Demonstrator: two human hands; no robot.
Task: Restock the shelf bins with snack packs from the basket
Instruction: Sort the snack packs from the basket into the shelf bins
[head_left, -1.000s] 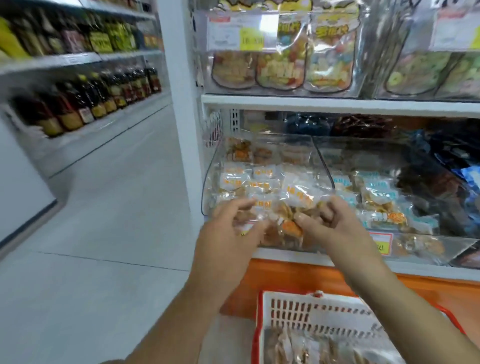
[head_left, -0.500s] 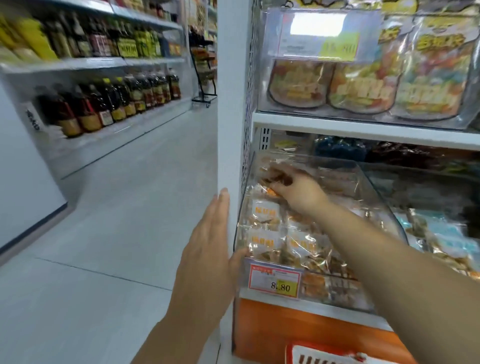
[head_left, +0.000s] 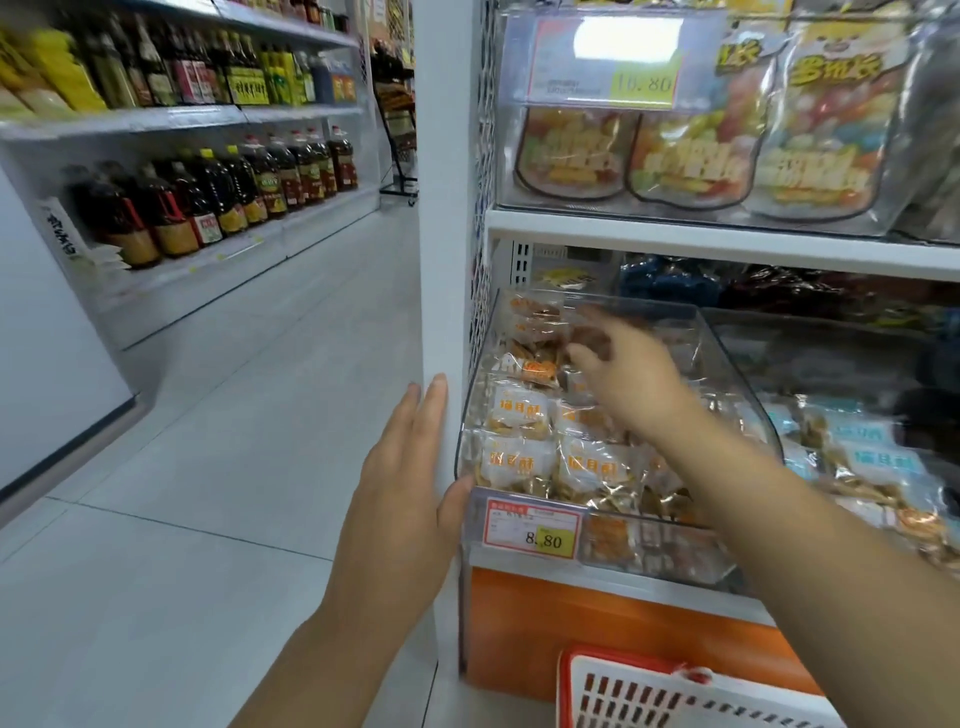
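The left hand (head_left: 408, 493) is held flat against the white post (head_left: 447, 218) at the left end of the shelf unit, with the fingers straight and close together. Its thumb is laid on the front left corner of a clear bin (head_left: 740, 364), just beside a price tag (head_left: 531, 525) on which 8.80 is printed. Nothing is held by this hand.

The right hand (head_left: 628, 384) is stretched into the same bin from the right, above the snack packs (head_left: 519, 410). It is blurred. The fingers are seen partly spread toward the back of the bin, and it cannot be told whether a pack is pinched by them or only touched.

The bin is filled with small clear packs with white labels and orange print, laid in rows from front to back. It is placed on the lower shelf, directly beside the post. To its right, similar packs with pale blue labels (head_left: 872, 460) are kept.

The basket (head_left: 649, 691), white with a red rim, is seen at the bottom edge, below the bin and in front of the orange base panel (head_left: 597, 618). Only its rim and slotted wall are shown.

On the upper shelf (head_left: 727, 236), bigger bags (head_left: 691, 156) are stood upright in another clear bin. Across the aisle, dark bottles (head_left: 223, 197) are lined up on a shelf.
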